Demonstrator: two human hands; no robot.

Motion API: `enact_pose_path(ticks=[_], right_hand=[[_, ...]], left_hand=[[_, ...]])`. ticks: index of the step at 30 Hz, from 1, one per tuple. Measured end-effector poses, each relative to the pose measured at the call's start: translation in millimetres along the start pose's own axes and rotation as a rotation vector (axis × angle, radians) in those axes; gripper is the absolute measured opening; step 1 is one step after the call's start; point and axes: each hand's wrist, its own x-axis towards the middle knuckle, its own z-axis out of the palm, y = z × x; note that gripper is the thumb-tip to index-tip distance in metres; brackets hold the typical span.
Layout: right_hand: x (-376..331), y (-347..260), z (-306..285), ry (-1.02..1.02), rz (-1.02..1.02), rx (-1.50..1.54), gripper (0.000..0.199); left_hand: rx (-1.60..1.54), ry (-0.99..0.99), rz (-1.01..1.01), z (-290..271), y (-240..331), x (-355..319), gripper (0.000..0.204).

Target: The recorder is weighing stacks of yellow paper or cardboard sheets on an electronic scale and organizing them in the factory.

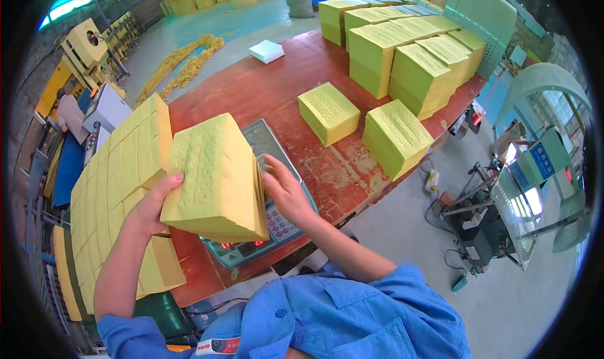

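Note:
A thick block of yellow embossed paper sheets (207, 176) is tilted above a digital scale (283, 224) on the red table. My left hand (151, 205) grips its left side, the thumb lying on the embossed face. At the right side, my right hand (288, 192) has its bent fingers against the edge, where a few sheets stand slightly apart. The block covers much of the scale's plate; its keypad and a lit red display show below. Two more yellow paper stacks, one nearer (396, 139) and one farther (328, 112), sit to the right.
Rows of yellow stacks (402, 38) fill the table's far right end. Packed yellow blocks (113, 170) stand along the left. A small white pad (267, 51) lies on the red table (214, 85). Chairs (535, 164) and cables are at right; a person (70, 115) is far left.

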Motion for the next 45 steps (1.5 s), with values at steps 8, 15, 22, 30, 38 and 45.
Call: enact_pose_path(ticks=[8, 15, 22, 30, 38, 45], right_hand=[[-67, 4, -13, -0.235, 0.725, 0.367, 0.038], [-40, -23, -19, -0.19, 0.791, 0.561, 0.042], [92, -83, -96, -0.239, 0.569, 0.371, 0.042], [279, -65, -195, -0.234, 0.566, 0.366, 0.053], [379, 32, -243, -0.15, 0.738, 0.409, 0.059], [425, 125, -261, -0.163, 0.814, 0.411, 0.059]], left_hand=[[-0.107, -0.074, -0.019, -25, -4, 17, 0.054], [-0.244, -0.028, 0.053, -9, -20, 10, 0.055], [-0.582, -0.133, 0.373, 10, 5, 94, 0.044], [-0.591, -0.246, 0.395, 92, 110, 262, 0.047], [-0.564, -0.268, 0.147, 103, 115, 400, 0.061], [-0.503, -0.099, 0.096, 116, 96, 483, 0.063]])
